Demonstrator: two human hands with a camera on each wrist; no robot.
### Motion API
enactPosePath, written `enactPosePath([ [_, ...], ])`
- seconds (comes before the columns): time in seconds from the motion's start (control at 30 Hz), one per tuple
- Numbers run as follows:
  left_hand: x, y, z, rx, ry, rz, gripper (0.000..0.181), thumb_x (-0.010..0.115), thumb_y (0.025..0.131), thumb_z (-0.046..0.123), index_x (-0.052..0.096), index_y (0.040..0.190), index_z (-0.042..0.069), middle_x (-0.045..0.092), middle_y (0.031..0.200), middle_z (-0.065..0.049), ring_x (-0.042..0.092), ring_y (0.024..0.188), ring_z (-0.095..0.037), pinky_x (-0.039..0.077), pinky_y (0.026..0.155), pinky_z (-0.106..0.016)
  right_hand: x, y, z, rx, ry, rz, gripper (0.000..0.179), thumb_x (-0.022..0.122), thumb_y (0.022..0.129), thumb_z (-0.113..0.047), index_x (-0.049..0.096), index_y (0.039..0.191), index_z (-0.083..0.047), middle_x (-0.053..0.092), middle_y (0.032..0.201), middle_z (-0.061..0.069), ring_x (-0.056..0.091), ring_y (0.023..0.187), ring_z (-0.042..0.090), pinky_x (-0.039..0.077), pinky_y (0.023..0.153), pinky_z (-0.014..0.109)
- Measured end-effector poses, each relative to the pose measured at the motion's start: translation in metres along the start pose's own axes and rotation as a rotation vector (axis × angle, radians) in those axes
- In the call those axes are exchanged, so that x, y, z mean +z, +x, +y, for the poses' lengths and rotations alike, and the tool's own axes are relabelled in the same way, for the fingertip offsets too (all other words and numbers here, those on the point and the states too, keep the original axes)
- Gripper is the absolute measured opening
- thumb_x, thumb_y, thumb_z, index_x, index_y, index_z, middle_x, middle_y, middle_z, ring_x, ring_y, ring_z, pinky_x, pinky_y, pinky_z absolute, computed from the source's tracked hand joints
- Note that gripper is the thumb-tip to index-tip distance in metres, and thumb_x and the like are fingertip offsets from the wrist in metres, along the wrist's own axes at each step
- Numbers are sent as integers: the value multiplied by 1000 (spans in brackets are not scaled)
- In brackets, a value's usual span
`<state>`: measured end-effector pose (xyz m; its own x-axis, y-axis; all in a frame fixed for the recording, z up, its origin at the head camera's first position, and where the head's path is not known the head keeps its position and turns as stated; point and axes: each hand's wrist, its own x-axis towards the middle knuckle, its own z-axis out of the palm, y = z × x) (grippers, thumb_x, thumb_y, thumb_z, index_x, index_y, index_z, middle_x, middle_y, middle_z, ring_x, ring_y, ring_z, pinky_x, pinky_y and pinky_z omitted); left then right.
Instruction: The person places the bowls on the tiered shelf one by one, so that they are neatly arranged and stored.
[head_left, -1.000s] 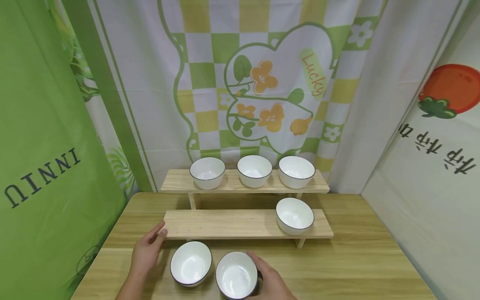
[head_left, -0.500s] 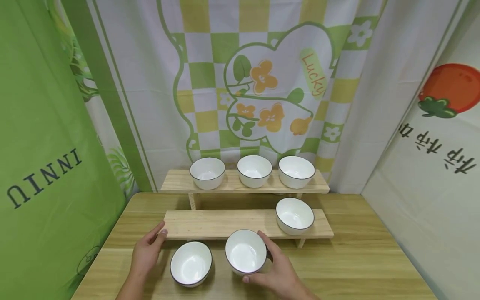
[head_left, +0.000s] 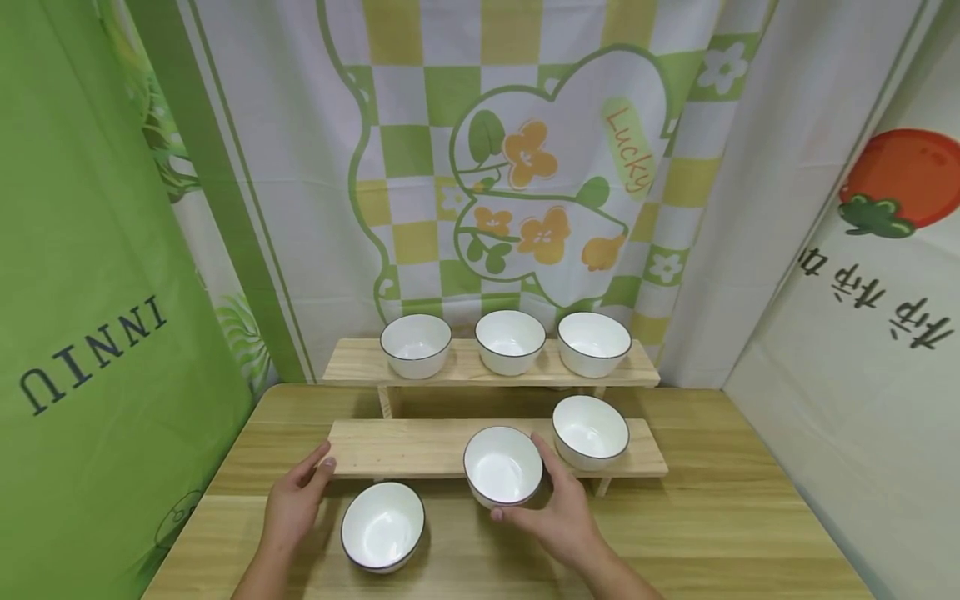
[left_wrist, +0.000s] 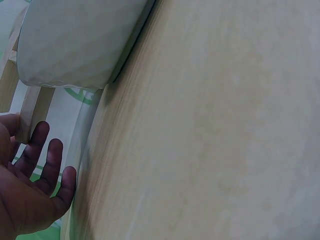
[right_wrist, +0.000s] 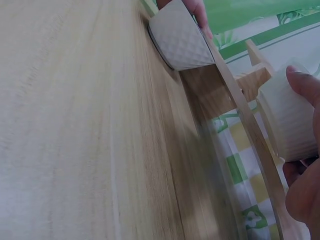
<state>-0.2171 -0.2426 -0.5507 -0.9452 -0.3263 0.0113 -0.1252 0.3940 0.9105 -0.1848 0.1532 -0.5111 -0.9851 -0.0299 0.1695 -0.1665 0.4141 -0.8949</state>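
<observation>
My right hand (head_left: 558, 517) grips a white bowl (head_left: 502, 467) with a dark rim, thumb at the front and fingers around the right side. That bowl is at the front edge of the lower wooden shelf (head_left: 435, 446); in the right wrist view its textured side (right_wrist: 287, 117) shows close to the board. My left hand (head_left: 295, 500) holds the left end of this shelf; the left wrist view has the hand (left_wrist: 35, 185) around the board's end. Between my hands, a second white bowl (head_left: 382, 527) sits on the table in front of the shelf.
Another bowl (head_left: 590, 432) stands on the lower shelf's right part, just beside my right fingers. Behind, the upper wooden shelf (head_left: 465, 362) carries three matching bowls in a row. The wooden table (head_left: 712, 533) is bordered by hanging printed cloths (head_left: 300, 167).
My right hand has lifted its bowl from the table beside the other bowl and carried it forward and slightly right to the lower shelf. The left hand has stayed put.
</observation>
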Motion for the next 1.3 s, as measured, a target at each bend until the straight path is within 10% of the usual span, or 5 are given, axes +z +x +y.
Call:
enactPosePath([
  [0.5, 1, 1, -1, -13, -11, 8, 57, 63, 101, 53, 62, 146, 18, 65, 137, -13, 69, 111, -15, 49, 81, -12, 9, 22, 6, -11, 49, 60, 116, 103, 60, -41, 41, 157, -22, 61, 140, 2, 62, 117, 27, 41, 108, 57],
  [1.0, -1, 1, -1, -22, -22, -14, 59, 63, 100, 56, 61, 147, 20, 64, 140, -12, 63, 97, 8, 48, 83, -10, 11, 37, 4, 13, 17, 32, 125, 95, 75, -41, 17, 165, -3, 26, 167, 22, 37, 147, 40, 36, 116, 46],
  [1.3, 0, 0, 0, -18, -20, -8, 58, 61, 101, 55, 61, 147, 19, 64, 139, -13, 69, 110, -14, 48, 82, -10, 12, 46, 4, 12, -58, 47, 123, 94, 77, -40, 16, 165, -2, 28, 165, 26, 38, 146, 41, 36, 116, 46],
])
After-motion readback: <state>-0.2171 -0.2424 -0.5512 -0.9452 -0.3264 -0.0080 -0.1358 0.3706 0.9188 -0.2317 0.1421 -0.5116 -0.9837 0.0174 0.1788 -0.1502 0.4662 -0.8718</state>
